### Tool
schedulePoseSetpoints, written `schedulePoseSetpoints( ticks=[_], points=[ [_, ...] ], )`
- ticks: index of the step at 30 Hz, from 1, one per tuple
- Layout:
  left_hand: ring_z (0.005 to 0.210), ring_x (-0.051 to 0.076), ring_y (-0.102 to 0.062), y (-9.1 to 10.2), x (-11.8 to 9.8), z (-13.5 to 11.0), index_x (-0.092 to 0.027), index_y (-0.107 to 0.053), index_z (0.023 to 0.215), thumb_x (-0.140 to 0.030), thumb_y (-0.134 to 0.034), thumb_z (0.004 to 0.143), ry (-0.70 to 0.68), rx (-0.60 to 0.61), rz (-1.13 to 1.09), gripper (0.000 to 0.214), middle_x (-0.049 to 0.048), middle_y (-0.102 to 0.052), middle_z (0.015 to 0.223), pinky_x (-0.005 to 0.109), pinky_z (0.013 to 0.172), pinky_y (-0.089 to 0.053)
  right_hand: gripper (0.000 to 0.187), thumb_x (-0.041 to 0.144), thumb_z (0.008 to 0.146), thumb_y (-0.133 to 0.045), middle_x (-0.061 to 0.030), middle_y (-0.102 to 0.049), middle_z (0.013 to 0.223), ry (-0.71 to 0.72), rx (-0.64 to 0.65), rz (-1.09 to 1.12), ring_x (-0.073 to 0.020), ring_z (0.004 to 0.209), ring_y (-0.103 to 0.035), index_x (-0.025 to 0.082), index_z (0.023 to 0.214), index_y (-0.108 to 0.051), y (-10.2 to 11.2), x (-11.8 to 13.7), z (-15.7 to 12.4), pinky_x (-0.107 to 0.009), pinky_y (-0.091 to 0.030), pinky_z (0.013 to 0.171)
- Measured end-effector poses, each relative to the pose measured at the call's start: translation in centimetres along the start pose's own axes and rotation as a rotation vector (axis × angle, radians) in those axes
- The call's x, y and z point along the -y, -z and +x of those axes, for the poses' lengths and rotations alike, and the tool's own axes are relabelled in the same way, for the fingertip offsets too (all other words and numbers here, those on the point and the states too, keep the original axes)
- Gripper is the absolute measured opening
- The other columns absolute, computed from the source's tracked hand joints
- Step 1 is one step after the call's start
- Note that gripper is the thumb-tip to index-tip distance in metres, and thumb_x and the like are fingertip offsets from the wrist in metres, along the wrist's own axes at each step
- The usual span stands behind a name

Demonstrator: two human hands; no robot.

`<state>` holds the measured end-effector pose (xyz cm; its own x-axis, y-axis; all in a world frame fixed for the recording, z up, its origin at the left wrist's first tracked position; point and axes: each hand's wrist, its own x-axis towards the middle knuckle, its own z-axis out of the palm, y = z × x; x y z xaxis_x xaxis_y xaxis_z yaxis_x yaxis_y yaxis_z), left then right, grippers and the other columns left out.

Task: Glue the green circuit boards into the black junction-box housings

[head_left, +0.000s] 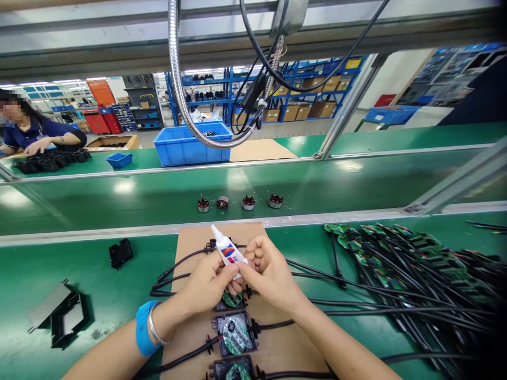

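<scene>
A white glue tube (229,252) with a pointed nozzle and a red and blue print is held in both hands, nozzle tilted up to the left. My left hand (209,279) pinches its lower left side between thumb and fingers. On the other side, my right hand (269,272) grips the bottom end with its thumb, fingers curled. Below the hands, black housings with round green circuit boards (236,333) and black cables lie in a column on a cardboard sheet (293,348). One board is partly hidden under my fingers.
Many cabled circuit boards (415,258) are heaped at right. Black empty housings (69,316) lie at left. Several small motor-like parts (248,202) stand beyond the metal rail. A blue bin (190,148) and a co-worker (43,129) are farther back; a metal hose (176,68) hangs overhead.
</scene>
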<state>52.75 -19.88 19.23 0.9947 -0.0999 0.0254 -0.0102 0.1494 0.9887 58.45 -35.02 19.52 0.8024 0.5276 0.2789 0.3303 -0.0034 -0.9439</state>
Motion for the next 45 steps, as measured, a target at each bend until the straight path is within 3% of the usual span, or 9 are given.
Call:
schedulePoseSetpoints(
  ticks=[2,9,16,21,25,28,31,35,45],
  points=[
    [0.052,0.011,-0.059,0.0,0.3,0.2,-0.012,-0.056,0.086,-0.056,-0.063,0.082,0.025,-0.011,-0.015,0.045,0.0012,-0.060,0.066,0.022,0.050,-0.050,0.019,0.033,0.089,-0.055,0.0064,-0.049,0.063,-0.011,0.024,0.069,-0.0098,0.049,-0.051,0.023,0.084,-0.040,0.0,-0.1,0.0,-0.021,-0.041,0.046],
    [0.044,0.011,-0.056,0.1,0.7,0.6,-0.017,-0.045,0.094,-0.069,-0.055,0.081,0.079,0.050,-0.120,0.055,-0.0019,-0.058,0.058,0.023,0.044,-0.048,0.004,0.022,0.088,-0.055,-0.0033,-0.064,0.075,0.548,0.088,-0.313,-0.0147,0.066,-0.058,0.020,0.090,-0.057,1.4,0.0,0.5,-0.027,-0.046,0.062],
    [0.051,0.012,-0.058,-0.8,1.1,0.0,-0.013,-0.049,0.093,-0.070,-0.052,0.082,0.040,0.111,-0.086,0.058,0.0044,-0.062,0.068,0.022,0.048,-0.047,0.021,0.034,0.086,-0.062,0.0077,-0.046,0.059,0.117,-0.089,-0.119,-0.0085,0.047,-0.044,0.022,0.090,-0.046,0.5,-1.3,-0.5,-0.020,-0.035,0.045],
    [0.051,0.013,-0.056,-2.0,2.3,1.0,-0.013,-0.051,0.091,-0.077,-0.044,0.081,0.039,-0.014,-0.078,0.065,0.0000,-0.057,0.059,0.025,0.054,-0.048,0.026,0.040,0.094,-0.048,-0.0053,-0.060,0.087,0.093,-0.088,-0.139,-0.0162,0.076,-0.060,0.019,0.101,-0.061,-1.1,-0.8,-0.6,-0.027,-0.049,0.064],
    [0.056,0.015,-0.058,-1.2,1.6,1.2,-0.010,-0.060,0.080,-0.076,-0.045,0.080,0.111,0.050,-0.039,0.067,0.0058,-0.062,0.064,0.028,0.057,-0.048,0.032,0.044,0.094,-0.046,-0.0044,-0.064,0.077,0.007,-0.027,-0.203,-0.0173,0.070,-0.062,0.018,0.097,-0.065,0.2,0.0,0.6,-0.026,-0.049,0.061],
    [0.062,0.016,-0.059,0.9,0.4,0.2,-0.011,-0.069,0.089,-0.050,-0.059,0.085,0.091,0.085,0.221,0.040,0.0063,-0.066,0.072,0.027,0.059,-0.046,0.035,0.048,0.093,-0.047,-0.0025,-0.065,0.073,-0.078,0.130,-0.301,-0.0143,0.058,-0.059,0.018,0.100,-0.063,2.4,0.3,3.0,-0.025,-0.046,0.054],
    [0.086,0.020,-0.062,2.9,0.4,-0.9,-0.017,-0.068,0.105,-0.026,-0.051,0.091,-0.177,0.036,0.770,0.024,0.0063,-0.070,0.095,0.034,0.080,-0.047,0.034,0.049,0.091,-0.049,0.0008,-0.058,0.065,-0.051,0.243,-0.495,-0.0113,0.050,-0.050,0.017,0.092,-0.061,4.1,0.2,5.9,-0.023,-0.037,0.047],
    [0.109,0.026,-0.055,3.7,2.2,-1.7,-0.017,-0.058,0.122,-0.030,-0.044,0.096,-0.381,0.026,1.213,0.032,0.0084,-0.060,0.128,0.043,0.095,-0.043,0.035,0.047,0.090,-0.051,0.0018,-0.051,0.060,0.020,0.363,-0.669,-0.0110,0.055,-0.043,0.017,0.073,-0.057,4.2,-0.2,9.0,-0.023,-0.031,0.049],
    [0.123,0.024,-0.048,3.5,2.9,-2.1,-0.012,-0.047,0.134,-0.040,-0.037,0.100,-0.397,0.081,1.361,0.045,0.0088,-0.050,0.140,0.037,0.100,-0.039,0.030,0.036,0.091,-0.049,0.0027,-0.049,0.057,0.268,0.620,-0.801,-0.0093,0.050,-0.040,0.017,0.069,-0.053,0.9,-0.5,12.2,-0.024,-0.027,0.051]
  ],
)
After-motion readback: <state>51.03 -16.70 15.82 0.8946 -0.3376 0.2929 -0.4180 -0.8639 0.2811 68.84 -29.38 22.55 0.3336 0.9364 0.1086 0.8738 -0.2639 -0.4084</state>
